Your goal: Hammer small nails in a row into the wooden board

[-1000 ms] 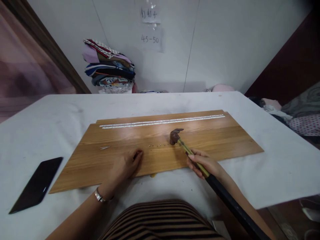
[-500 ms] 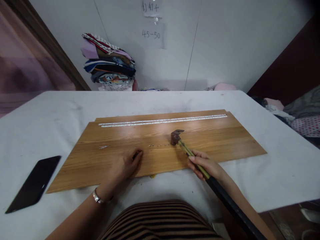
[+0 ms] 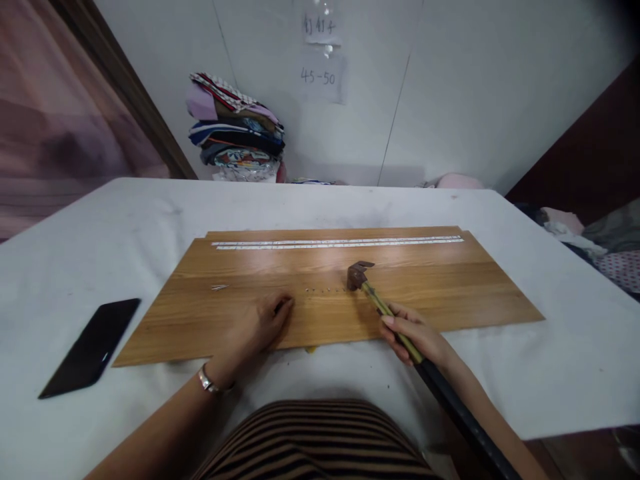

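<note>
My right hand (image 3: 417,333) is wrapped round the handle of a claw hammer (image 3: 390,307). The hammer's rusty brown head is over the middle of a wooden board (image 3: 430,293), by the right end of a short row of nail heads (image 3: 327,291); I cannot tell whether it touches the wood. To the left of that row my left hand (image 3: 265,320) rests on the board with its fingers curled in. What it holds, if anything, is hidden. A few loose nails (image 3: 219,287) lie farther left on the board.
Two white measuring strips (image 3: 340,243) run along the board's far side. A black phone-like slab (image 3: 93,348) lies on the white-covered table (image 3: 165,207) at left. Folded clothes (image 3: 237,130) are stacked against the wall behind, below paper notes (image 3: 320,79).
The whole view has shifted a little, so the scene sits slightly farther right. Both hands and the hammer keep nearly the same places over the board.
</note>
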A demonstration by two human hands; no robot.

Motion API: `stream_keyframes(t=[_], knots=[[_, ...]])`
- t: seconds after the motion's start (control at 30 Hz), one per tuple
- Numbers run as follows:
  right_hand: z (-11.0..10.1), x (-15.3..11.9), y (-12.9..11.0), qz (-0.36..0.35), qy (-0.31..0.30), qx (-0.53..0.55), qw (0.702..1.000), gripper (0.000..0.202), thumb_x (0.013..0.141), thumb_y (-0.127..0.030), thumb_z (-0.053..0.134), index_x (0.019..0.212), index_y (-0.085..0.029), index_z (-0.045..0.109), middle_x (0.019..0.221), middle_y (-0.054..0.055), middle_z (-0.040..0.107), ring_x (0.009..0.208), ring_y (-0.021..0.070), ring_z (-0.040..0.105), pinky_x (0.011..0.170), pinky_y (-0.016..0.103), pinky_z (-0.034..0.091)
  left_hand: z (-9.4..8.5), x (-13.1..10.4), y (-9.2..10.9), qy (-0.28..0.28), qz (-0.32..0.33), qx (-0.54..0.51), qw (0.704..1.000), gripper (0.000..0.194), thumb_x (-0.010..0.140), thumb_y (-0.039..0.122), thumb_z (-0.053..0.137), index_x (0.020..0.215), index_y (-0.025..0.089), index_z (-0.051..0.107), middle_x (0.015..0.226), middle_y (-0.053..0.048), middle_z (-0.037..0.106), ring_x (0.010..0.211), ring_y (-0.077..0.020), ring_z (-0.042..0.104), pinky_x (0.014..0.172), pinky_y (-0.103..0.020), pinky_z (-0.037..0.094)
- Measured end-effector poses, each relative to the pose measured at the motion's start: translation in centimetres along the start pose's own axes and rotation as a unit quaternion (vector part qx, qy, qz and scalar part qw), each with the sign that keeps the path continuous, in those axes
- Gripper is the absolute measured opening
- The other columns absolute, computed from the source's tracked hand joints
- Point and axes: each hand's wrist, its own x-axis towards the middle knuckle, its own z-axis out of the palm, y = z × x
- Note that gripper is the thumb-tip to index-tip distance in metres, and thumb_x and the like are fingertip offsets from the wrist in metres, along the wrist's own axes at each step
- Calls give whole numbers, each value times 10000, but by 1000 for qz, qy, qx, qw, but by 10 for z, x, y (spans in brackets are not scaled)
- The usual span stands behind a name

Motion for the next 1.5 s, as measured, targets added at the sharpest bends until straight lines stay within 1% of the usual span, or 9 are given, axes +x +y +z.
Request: stream_keyframes(t=[0.13,0.27,0.33,0.4,0.5,0.67,0.97,1.33,1.5], knots=[[-3,3,4,-13,5,4,1000,267,792,-417,603,801,-185,470,567,-74,506,278,23,367,250,143,300,-3,2,2,-2,-17,-8,1000,267,900,374,415,943,222,630,846,-23,698,749,-173,642,674,-268,459],[-3,5,5,-17,2,4,1000,286,790,-432,597,775,-183,459,534,-77,488,266,26,359,245,146,307,-10,9,10,-12,-31,-53,998,225,880,343,442,926,208,616,786,-10,674,701,-158,622,651,-263,463],[-2,5,4,-18,8,7,1000,289,780,-433,606,790,-187,454,537,-81,489,267,27,361,244,146,309,-10,14,15,2,-10,-69,998,210,868,323,456,943,194,604,825,-20,662,746,-162,619,692,-274,475],[-1,5,3,-15,11,11,1000,291,772,-427,615,809,-190,451,550,-83,493,269,26,364,241,144,306,-7,19,19,14,20,-71,997,214,859,314,472,980,186,594,919,-41,652,830,-173,618,758,-293,483],[-1,5,3,-11,4,17,1000,288,772,-417,619,822,-190,449,556,-86,489,272,27,366,239,142,304,1,26,24,13,46,-54,997,236,855,311,490,1026,180,585,1042,-63,625,918,-193,608,821,-316,480],[-1,4,4,-17,3,15,1000,266,794,-411,600,845,-183,473,547,-86,474,272,26,353,244,148,298,8,31,30,-3,63,-22,998,191,870,290,481,993,198,595,1056,-50,603,879,-183,606,792,-309,478],[-1,2,4,-4,8,11,1000,274,790,-409,611,853,-185,465,559,-86,488,283,29,376,249,148,303,19,28,26,15,77,-23,997,201,916,297,419,963,203,591,974,-37,582,825,-155,582,771,-298,469],[0,0,0,0,13,-10,1000,301,776,-440,617,807,-189,453,546,-85,484,272,26,362,244,145,316,24,26,25,29,76,-52,995,235,931,297,385,974,202,595,989,-45,578,864,-157,581,816,-308,473],[-1,1,2,-10,5,6,1000,288,785,-425,613,835,-184,462,559,-84,488,272,23,364,241,138,309,26,28,24,41,79,-67,994,213,917,282,409,949,198,602,962,-48,580,881,-163,580,825,-315,476]])
